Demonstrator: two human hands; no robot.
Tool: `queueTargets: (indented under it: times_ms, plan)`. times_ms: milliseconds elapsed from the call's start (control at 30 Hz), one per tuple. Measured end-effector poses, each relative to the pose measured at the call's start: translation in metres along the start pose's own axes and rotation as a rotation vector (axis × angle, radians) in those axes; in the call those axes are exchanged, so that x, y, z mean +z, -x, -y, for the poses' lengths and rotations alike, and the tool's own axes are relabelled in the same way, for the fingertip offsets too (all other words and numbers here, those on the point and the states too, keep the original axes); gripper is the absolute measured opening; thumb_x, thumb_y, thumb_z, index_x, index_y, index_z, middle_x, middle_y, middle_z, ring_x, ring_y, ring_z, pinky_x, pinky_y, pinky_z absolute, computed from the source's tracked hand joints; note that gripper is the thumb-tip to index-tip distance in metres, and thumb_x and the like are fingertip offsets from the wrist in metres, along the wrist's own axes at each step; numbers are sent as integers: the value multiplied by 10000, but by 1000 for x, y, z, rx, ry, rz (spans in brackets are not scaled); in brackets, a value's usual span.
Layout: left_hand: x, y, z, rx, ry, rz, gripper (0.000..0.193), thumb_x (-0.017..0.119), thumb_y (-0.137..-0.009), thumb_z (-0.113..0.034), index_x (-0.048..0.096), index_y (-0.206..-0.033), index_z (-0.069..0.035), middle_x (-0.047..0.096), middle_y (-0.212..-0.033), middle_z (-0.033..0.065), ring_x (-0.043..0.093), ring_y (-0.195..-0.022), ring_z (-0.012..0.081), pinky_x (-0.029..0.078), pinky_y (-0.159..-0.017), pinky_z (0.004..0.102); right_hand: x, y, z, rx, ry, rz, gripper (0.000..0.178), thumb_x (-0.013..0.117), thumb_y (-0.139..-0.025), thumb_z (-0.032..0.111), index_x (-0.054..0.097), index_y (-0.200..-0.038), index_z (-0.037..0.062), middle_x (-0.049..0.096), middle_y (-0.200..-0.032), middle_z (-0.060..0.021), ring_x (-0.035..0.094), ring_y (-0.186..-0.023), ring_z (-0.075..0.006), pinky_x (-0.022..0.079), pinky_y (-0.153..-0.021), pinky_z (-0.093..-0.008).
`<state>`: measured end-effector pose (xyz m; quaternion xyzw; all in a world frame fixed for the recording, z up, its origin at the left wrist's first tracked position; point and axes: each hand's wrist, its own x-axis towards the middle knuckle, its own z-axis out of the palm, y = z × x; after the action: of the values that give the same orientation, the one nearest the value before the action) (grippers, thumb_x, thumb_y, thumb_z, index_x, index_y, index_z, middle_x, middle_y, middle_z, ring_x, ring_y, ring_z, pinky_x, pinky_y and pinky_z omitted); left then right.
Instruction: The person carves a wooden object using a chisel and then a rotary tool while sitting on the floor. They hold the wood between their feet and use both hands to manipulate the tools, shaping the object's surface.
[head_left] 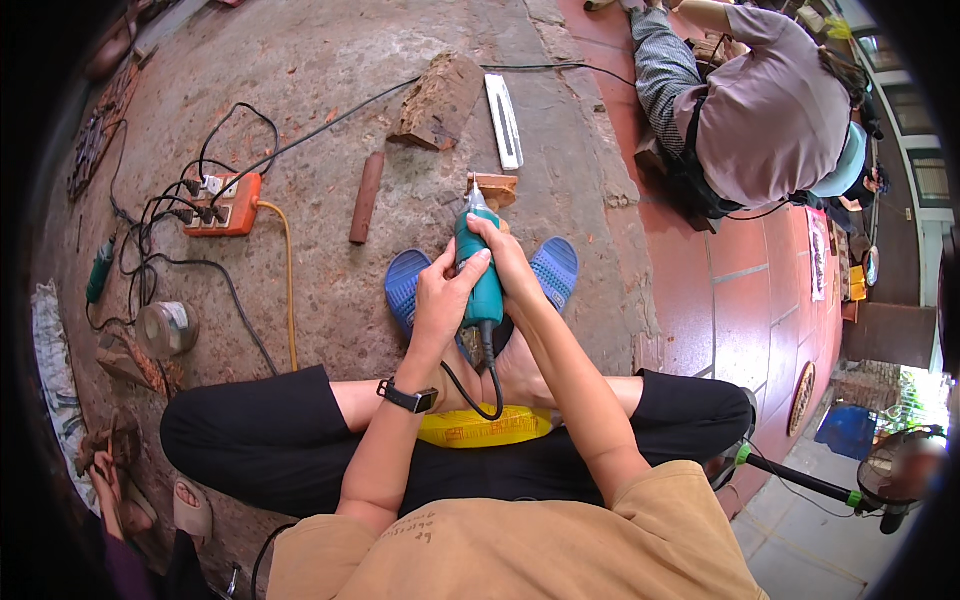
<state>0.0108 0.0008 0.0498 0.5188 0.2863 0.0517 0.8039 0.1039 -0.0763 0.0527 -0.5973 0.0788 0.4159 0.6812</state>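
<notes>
Between my feet I hold a teal die grinder (483, 299), its narrow metal nose pointing away from me. My left hand (441, 298) closes around its left side. My right hand (508, 258) wraps the right side and front of the body. The tip meets, or lies just over, a small reddish wooden block (497, 188) on the ground; whether it touches I cannot tell. Part of the block is hidden behind the tool and my fingers. From the grinder's rear, a black cord (489, 350) loops down toward my lap.
Beyond the block lie a rough wood chunk (437, 103) and a white slotted strip (504, 122). A wooden stick (367, 198) lies to the left, near an orange power strip (224, 207) with tangled cords. Blue sandals (555, 272) are on my feet. Another person (765, 110) sits at the far right.
</notes>
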Motion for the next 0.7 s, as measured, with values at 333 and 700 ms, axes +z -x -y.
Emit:
queueTargets:
  times_ms: [333,700]
  plan:
    - [3,-2,-4,50,-12,38,542,718,-890,-254,559,-1317,40,685,-927,69,612,-766,70,525,-678,217,-2,4,-7,-48,-166,-109,283,617,-921,351,601,-875,72,555,-774,-6,560,-661,-105,471,-576,-268]
    - [-3,-4,5,13,15,20,468,671,-928,-220,569,-1308,32,652,-1062,38,594,-888,57,498,-767,213,-1,-3,-1,23,1,-14,365,634,-902,379,571,-981,28,576,-836,-64,610,-668,-151,523,-590,-293]
